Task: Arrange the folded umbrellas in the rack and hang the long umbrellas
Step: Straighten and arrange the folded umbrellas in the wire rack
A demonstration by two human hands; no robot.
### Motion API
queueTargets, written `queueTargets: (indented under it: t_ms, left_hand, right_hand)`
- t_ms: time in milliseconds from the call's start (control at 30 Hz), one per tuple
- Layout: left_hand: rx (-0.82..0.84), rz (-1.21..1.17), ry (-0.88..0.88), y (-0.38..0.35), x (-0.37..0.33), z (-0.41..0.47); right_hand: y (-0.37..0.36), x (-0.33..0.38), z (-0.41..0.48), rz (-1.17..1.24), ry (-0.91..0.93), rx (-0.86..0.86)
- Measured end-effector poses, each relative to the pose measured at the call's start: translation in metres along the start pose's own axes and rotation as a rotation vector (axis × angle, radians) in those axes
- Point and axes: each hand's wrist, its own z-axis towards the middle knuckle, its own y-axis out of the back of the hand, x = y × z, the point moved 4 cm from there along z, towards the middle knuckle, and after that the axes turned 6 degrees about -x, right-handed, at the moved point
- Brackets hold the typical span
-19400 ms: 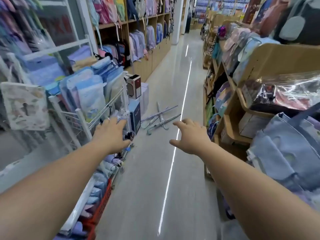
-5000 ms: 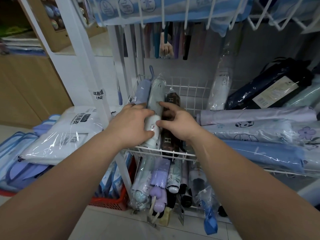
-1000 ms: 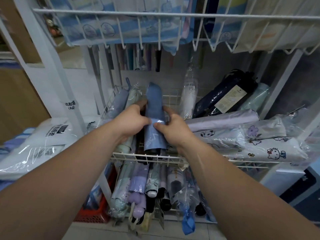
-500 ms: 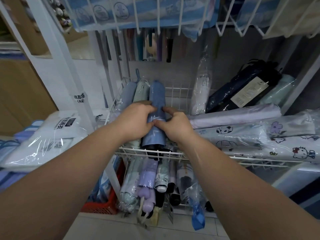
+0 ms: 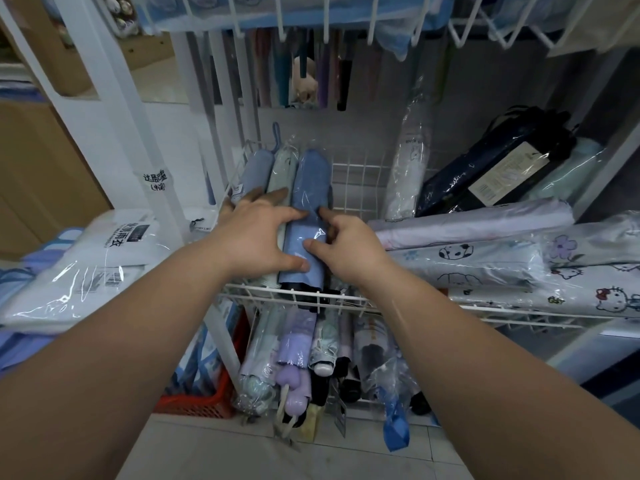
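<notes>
Blue umbrella (image 5: pixel 308 202) being tucked into its row

The blue umbrella is laid in the wire basket (image 5: pixel 415 304), at the left end. It is just beside the green umbrella (image 5: pixel 285 168) and the pale blue umbrella (image 5: pixel 254 171). It is held from both sides. The left grip (image 5: pixel 254 233) is spread out flat. Its fingers are laid over the two neighbours and its thumb is pressed on the blue one. The right grip (image 5: pixel 346 244) is curled round the other side and is clamped on it.

To do this step well, the umbrella should be pushed snug against the green one, so no gap is left. It should be pressed down gently, because the plastic wrap looks slippery. The neighbours should be held down by the flat hand.

The long side of the umbrella is pointed from front to back. The dark handle end is set at the front rim, near the person. The round top end is pointed away and a little up, in line with the two beside it.
</notes>
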Motion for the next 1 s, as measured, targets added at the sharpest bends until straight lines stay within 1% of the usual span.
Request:
queueTargets:
  t_ms: [100,167,267,367,467,500,567,667,733,767,900,1000]
  left_hand:
    - [0.012,0.014,0.012,0.000,-0.004,0.001]
    - [0.007,0.023,0.011,-0.001,-0.005,0.000]
    - [-0.007,0.026,0.009,-0.001,-0.008,-0.002]
    - [-0.037,-0.003,-0.010,0.005,-0.023,-0.004]
    - [-0.079,-0.162,-0.121,0.009,-0.060,-0.003]
    - [-0.076,-0.238,-0.171,0.008,-0.071,-0.004]
    - [-0.019,-0.341,-0.302,0.001,-0.115,0.001]
    - [0.039,-0.350,-0.381,-0.010,-0.142,0.009]
    - [0.085,-0.353,-0.397,-0.018,-0.158,0.017]
    - [0.113,-0.353,-0.405,-0.023,-0.163,0.021]
    - [0.146,-0.307,-0.439,-0.038,-0.172,0.037]
    - [0.129,-0.297,-0.462,-0.040,-0.175,0.044]
  right_hand:
    - [0.003,0.006,-0.005,-0.108,0.021,0.033]
    - [0.012,0.009,-0.012,-0.187,0.057,0.022]
    - [0.044,0.015,-0.022,-0.239,0.124,-0.091]
    - [0.086,0.017,-0.032,-0.371,0.192,-0.173]
    - [0.129,0.008,-0.047,-0.571,0.221,-0.207]
    - [0.137,0.004,-0.051,-0.642,0.210,-0.199]
    - [0.171,-0.011,-0.068,-0.743,0.158,-0.195]
    - [0.187,-0.019,-0.083,-0.767,0.187,-0.115]
    - [0.196,-0.031,-0.093,-0.805,0.193,-0.056]
    - [0.198,-0.037,-0.096,-0.835,0.205,-0.054]
    - [0.203,-0.056,-0.101,-0.903,0.227,-0.113]
    - [0.201,-0.061,-0.101,-0.918,0.233,-0.212]
